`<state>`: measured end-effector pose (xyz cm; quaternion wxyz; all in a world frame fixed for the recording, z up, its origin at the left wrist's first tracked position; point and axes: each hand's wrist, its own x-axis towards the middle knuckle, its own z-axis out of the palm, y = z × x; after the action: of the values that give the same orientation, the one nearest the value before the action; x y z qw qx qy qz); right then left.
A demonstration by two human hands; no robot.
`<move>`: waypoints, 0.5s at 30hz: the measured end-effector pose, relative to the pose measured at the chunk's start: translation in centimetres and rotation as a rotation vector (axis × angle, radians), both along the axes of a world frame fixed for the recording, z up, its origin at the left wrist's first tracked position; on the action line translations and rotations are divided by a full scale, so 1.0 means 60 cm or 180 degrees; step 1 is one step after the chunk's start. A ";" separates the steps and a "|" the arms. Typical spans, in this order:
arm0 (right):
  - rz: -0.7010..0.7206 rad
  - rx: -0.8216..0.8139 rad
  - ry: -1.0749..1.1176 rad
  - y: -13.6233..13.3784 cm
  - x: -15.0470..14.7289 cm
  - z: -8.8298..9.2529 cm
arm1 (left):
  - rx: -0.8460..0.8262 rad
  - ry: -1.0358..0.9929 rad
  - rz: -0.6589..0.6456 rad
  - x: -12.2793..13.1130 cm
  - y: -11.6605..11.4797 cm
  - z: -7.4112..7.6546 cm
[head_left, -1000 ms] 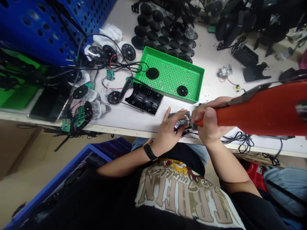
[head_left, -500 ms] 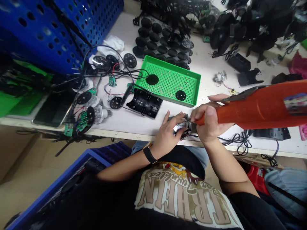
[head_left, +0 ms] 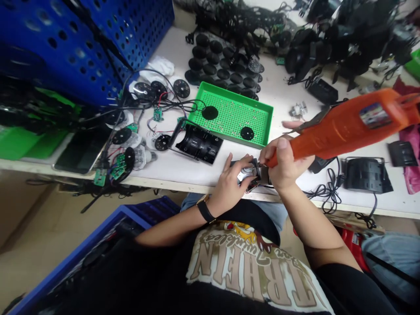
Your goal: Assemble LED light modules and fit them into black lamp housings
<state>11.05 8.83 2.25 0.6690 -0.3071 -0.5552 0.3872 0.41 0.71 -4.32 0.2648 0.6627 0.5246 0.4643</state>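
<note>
A long white workbench (head_left: 282, 98) carries a green perforated plastic tray (head_left: 271, 122), with a blue perforated plastic crate (head_left: 98, 43) left of the tray. Below and right of the tray, a long orange-red handheld tool (head_left: 341, 127) slants from upper right down to a narrow tip pointing left into a small dark housing with a silver part (head_left: 249, 173). The right hand (head_left: 285, 164) wraps closed around the tool's body, thumb on top; the left hand (head_left: 229, 183) curls firmly around the housing. A black ribbed plastic casing (head_left: 197, 144) lies just left of the tray's lower corner. The tool's small coloured sticker (head_left: 375, 115) is too blurred to read
</note>
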 end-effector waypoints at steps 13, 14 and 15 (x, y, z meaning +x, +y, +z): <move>0.0423 0.0122 -0.0061 -0.031 -0.038 0.001 | -0.0029 -0.0195 0.0185 0.001 -0.004 -0.005; 0.0448 0.0134 -0.0045 -0.031 -0.039 -0.003 | -0.0050 -0.0172 0.0202 0.001 -0.003 -0.005; 0.0473 0.0149 -0.0046 -0.031 -0.039 -0.006 | -0.0079 -0.0154 0.0214 0.001 -0.003 -0.005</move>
<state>8.70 6.96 1.89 0.6414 -0.2521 -0.5902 0.4204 0.47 0.50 -4.59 0.2698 0.6300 0.5457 0.4823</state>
